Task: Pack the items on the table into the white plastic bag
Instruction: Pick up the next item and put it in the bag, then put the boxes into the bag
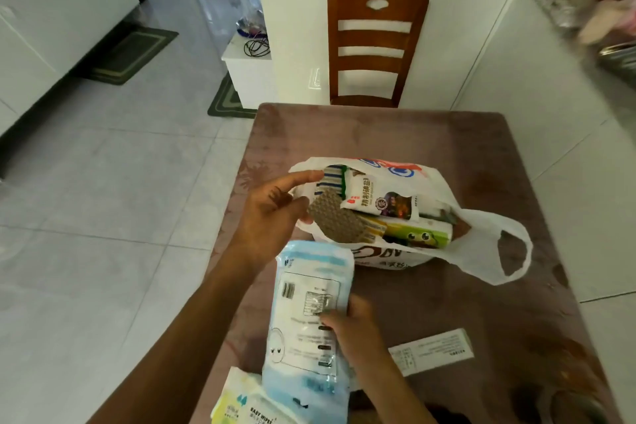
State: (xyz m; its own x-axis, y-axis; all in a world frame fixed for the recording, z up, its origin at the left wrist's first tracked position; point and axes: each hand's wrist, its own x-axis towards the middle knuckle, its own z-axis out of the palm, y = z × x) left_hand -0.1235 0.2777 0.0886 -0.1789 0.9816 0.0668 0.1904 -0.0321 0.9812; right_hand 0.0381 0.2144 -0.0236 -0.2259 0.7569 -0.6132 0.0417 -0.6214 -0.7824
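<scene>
The white plastic bag (481, 251) lies open on the brown table (395, 134), its mouth facing me. Inside it I see a white salt packet (375, 198), a green pack with cartoon eyes (418, 234), a brown textured pad (339, 220) and a striped item (332, 177). My left hand (275, 213) holds the bag's left rim open by the brown pad. My right hand (354, 327) grips a light-blue and white soft pack (309, 313), raised just short of the bag's mouth.
A baby wipes pack (247, 403) lies at the table's near edge. A white box with printed text (432, 351) lies to the right of my right hand. A wooden chair (375, 45) stands at the table's far end. Tiled floor lies to the left.
</scene>
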